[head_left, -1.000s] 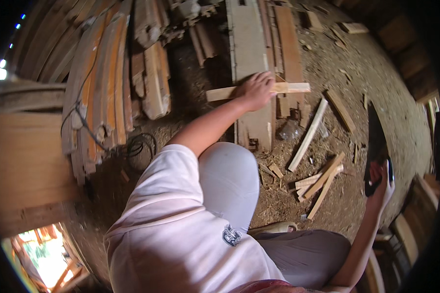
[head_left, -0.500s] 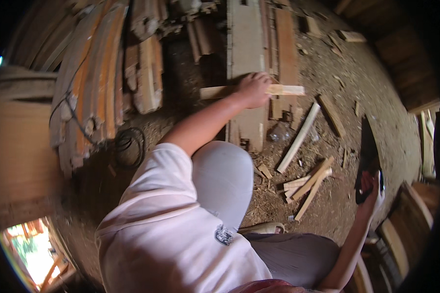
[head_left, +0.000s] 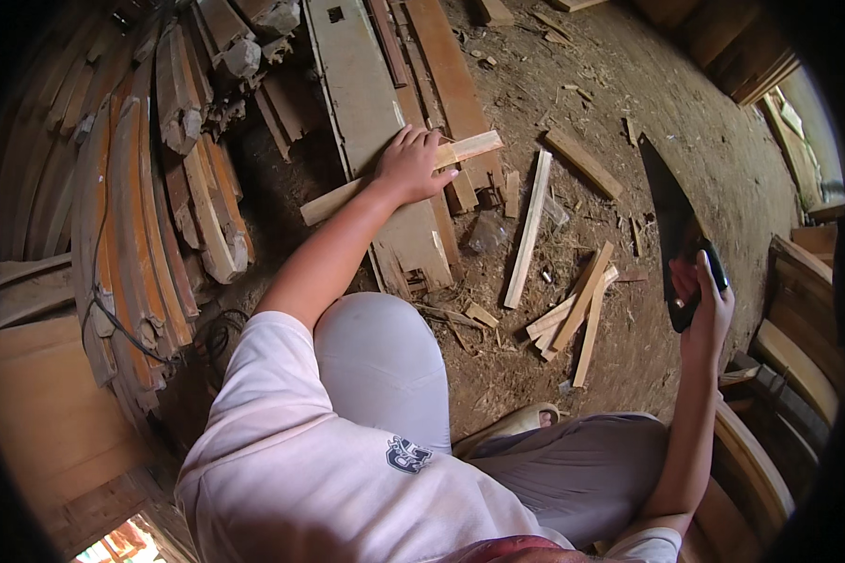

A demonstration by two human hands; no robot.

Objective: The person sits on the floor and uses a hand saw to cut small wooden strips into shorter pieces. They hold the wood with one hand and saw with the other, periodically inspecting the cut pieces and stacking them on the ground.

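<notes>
My left hand (head_left: 409,169) lies over a pale wooden strip (head_left: 333,200), fingers on its far side and thumb on the near side, pressing it down. The strip sits crosswise on a wide, worn grey plank (head_left: 361,80); its right end reaches over a reddish-brown board (head_left: 451,70). Out to the right, my right hand (head_left: 709,298) is closed round the dark handle of a handsaw (head_left: 668,199). The saw's tapering dark blade points away from me, above the dirt floor and apart from the strip.
Offcut sticks (head_left: 577,305) lie in a small heap between my hands, near a longer pale stick (head_left: 530,230) and a short batten (head_left: 584,163). Old boards (head_left: 127,235) are stacked at left with a black cable. Curved timber (head_left: 798,371) stands near my right arm.
The view has turned, so the planks now slant. My left hand stays on the wooden strip, and my right hand still holds the handsaw off to the side.
</notes>
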